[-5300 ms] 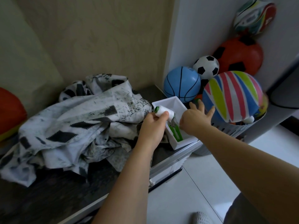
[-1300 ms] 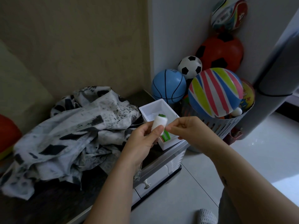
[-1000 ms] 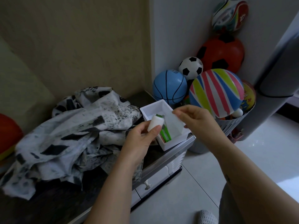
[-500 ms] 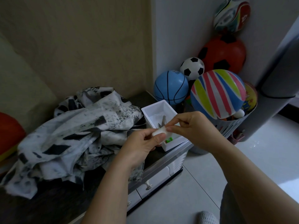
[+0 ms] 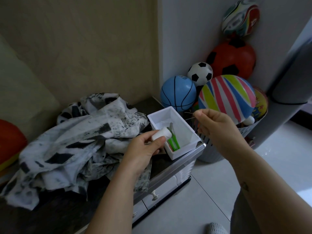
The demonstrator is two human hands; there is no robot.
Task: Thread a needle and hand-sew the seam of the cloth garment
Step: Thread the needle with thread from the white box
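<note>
My left hand (image 5: 143, 149) holds a white spool of thread (image 5: 161, 133) between thumb and fingers, just left of a white plastic box (image 5: 184, 132). My right hand (image 5: 216, 127) is raised to the right of the box, its thumb and forefinger pinching a thin thread end (image 5: 190, 118) that sticks out to the left. Green-handled snips (image 5: 173, 143) lie inside the box. The black-and-white patterned cloth garment (image 5: 76, 142) lies crumpled on the dark cabinet top (image 5: 50, 215) to the left. No needle is visible.
A basket (image 5: 211, 149) of balls stands on the floor at the right: blue (image 5: 178, 92), striped (image 5: 226, 97), black-and-white (image 5: 200, 73), red (image 5: 233, 58). An orange object (image 5: 10, 141) sits at the far left. Cabinet drawers (image 5: 162, 191) face the tiled floor (image 5: 194, 208).
My right hand, which met the spool half a second ago, has pulled away up and to the right, drawing thread out. The left hand keeps the spool by the box.
</note>
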